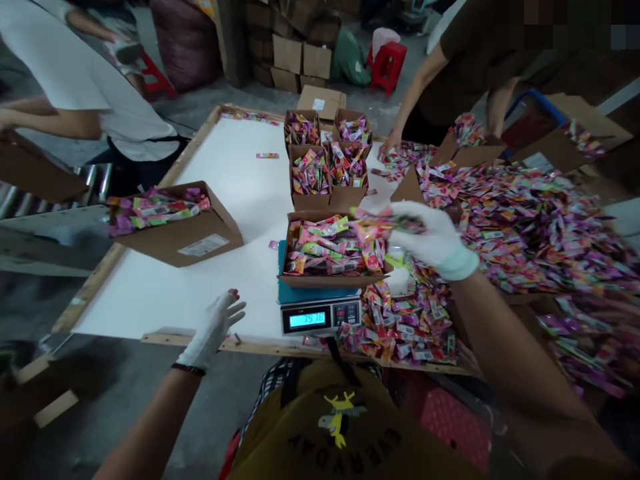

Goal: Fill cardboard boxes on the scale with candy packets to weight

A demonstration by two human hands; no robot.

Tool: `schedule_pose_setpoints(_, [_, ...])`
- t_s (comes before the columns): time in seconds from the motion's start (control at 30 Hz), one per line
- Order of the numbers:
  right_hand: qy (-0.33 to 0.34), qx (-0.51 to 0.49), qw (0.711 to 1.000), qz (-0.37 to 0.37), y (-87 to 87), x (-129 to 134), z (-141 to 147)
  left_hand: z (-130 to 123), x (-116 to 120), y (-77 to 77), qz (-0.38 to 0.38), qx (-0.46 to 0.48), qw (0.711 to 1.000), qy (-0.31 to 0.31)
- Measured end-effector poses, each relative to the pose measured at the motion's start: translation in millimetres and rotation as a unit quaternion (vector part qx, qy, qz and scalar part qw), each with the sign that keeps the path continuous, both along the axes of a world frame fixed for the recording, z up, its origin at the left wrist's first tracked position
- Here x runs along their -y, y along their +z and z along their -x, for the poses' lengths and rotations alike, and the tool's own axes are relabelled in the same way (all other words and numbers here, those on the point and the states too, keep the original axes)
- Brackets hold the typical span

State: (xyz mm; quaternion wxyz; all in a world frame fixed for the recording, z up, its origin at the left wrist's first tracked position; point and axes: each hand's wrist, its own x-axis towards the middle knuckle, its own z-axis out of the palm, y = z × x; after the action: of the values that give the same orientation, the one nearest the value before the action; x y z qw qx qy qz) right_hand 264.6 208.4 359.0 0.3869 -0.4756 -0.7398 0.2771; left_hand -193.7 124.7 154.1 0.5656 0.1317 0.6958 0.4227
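On a digital scale (321, 316) with a lit display rests an open cardboard box (334, 248) full of colourful candy packets. My right hand (433, 240), in a white glove, grips several packets (375, 223) over the box's right edge, slightly blurred. My left hand (215, 327), also gloved in white, hovers over the table's front left part with fingers apart and nothing in it. A second filled box (175, 227) stands tilted at the table's left side.
Four filled boxes (327, 157) stand behind the scale. A large heap of packets (525, 227) covers the right side. One person (85, 87) is at the left; another person's hand (393, 143) reaches in at the back right.
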Motion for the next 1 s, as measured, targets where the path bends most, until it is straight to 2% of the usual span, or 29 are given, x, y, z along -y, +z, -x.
schedule_pose_setpoints(0.07, [-0.066,-0.080,0.995,-0.010,6.8,17,-26,-3,16,5.8,-0.002,-0.004,1.000,0.003])
schedule_pose_setpoints(0.13, [-0.125,-0.136,0.983,0.006,6.6,35,-52,-7,27,13.2,-0.005,-0.016,1.000,0.004])
schedule_pose_setpoints(0.23, [-0.174,-0.159,0.971,0.036,-2.1,58,-81,-13,27,33.9,-0.036,-0.061,0.997,0.028])
schedule_pose_setpoints(0.3, [-0.180,-0.145,0.972,0.049,-8.9,67,-90,-22,15,59.3,-0.094,-0.102,0.989,0.048])
schedule_pose_setpoints(0.4, [-0.173,-0.128,0.975,0.059,-14.3,70,-85,-50,-11,114.1,-0.226,-0.140,0.963,0.039])
schedule_pose_setpoints(0.47, [-0.160,-0.131,0.977,0.059,-13.4,68,-71,-79,-25,154.0,-0.303,-0.145,0.942,-0.005])
schedule_pose_setpoints(0.53, [-0.131,-0.133,0.981,0.056,-9.0,64,-52,-115,-32,188.7,-0.360,-0.143,0.916,-0.102])
schedule_pose_setpoints(0.63, [-0.063,-0.117,0.991,0.028,3.0,58,-23,-165,-36,222.7,-0.394,-0.162,0.861,-0.278])
schedule_pose_setpoints(0.7, [-0.035,-0.086,0.996,0.005,12.7,57,-15,-186,-40,232.3,-0.397,-0.214,0.817,-0.359])
schedule_pose_setpoints(0.73, [-0.034,-0.061,0.998,-0.002,16.8,58,-17,-191,-44,233.6,-0.402,-0.252,0.794,-0.379])
schedule_pose_setpoints(0.83, [-0.086,0.040,0.995,0.016,16.9,64,-52,-182,-64,226.7,-0.421,-0.376,0.742,-0.362])
schedule_pose_setpoints(0.9, [-0.139,0.134,0.979,0.069,2.7,70,-92,-164,-81,216.5,-0.386,-0.446,0.740,-0.324])
schedule_pose_setpoints(1.0, [-0.201,0.301,0.913,0.185,-34.1,78,-140,-140,-102,198.3,-0.285,-0.512,0.750,-0.305])
